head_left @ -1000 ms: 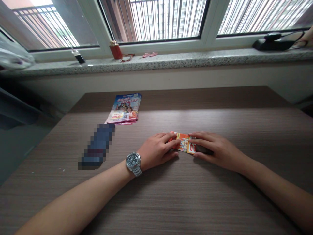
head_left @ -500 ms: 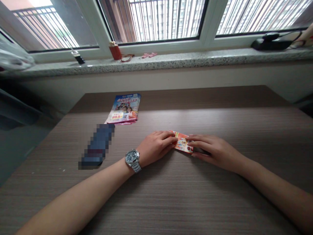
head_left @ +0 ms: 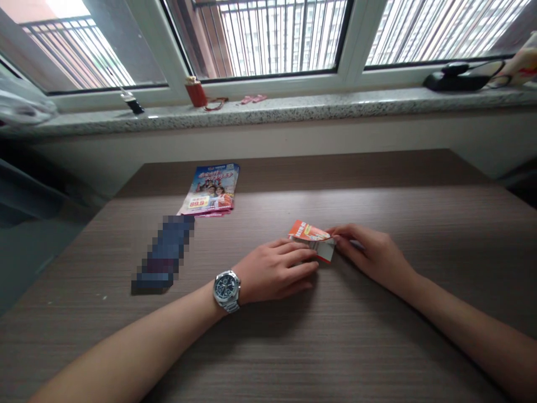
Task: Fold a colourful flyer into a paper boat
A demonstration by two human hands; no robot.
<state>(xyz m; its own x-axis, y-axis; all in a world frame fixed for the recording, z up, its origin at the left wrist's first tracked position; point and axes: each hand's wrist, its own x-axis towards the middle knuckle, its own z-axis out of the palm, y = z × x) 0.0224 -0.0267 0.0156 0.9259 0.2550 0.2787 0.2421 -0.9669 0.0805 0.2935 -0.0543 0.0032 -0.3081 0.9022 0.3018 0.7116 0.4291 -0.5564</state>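
A small folded leaflet [head_left: 310,230], orange with white and yellow print outside and pale inside, lies partly unfolded on the wood-grain table [head_left: 268,347]. My right hand [head_left: 369,246] pinches the leaflet's right edge between thumb and fingers, with its upper flap lifted. My left hand [head_left: 277,270], a silver watch [head_left: 227,289] on its wrist, rests with fingers stretched over the leaflet's lower left part. Those fingers hide some of the paper.
A stack of colourful flyers [head_left: 213,189] lies at the back left, a blurred dark blue object [head_left: 165,252] in front of it. On the granite windowsill [head_left: 310,112] stand a red container [head_left: 196,93], a small dark bottle [head_left: 134,104] and a black device [head_left: 455,79].
The leaflet has gone from flat and closed to partly unfolded, its upper flap raised. My right fingers have closed on its edge, and my left hand has shifted slightly nearer and to the right.
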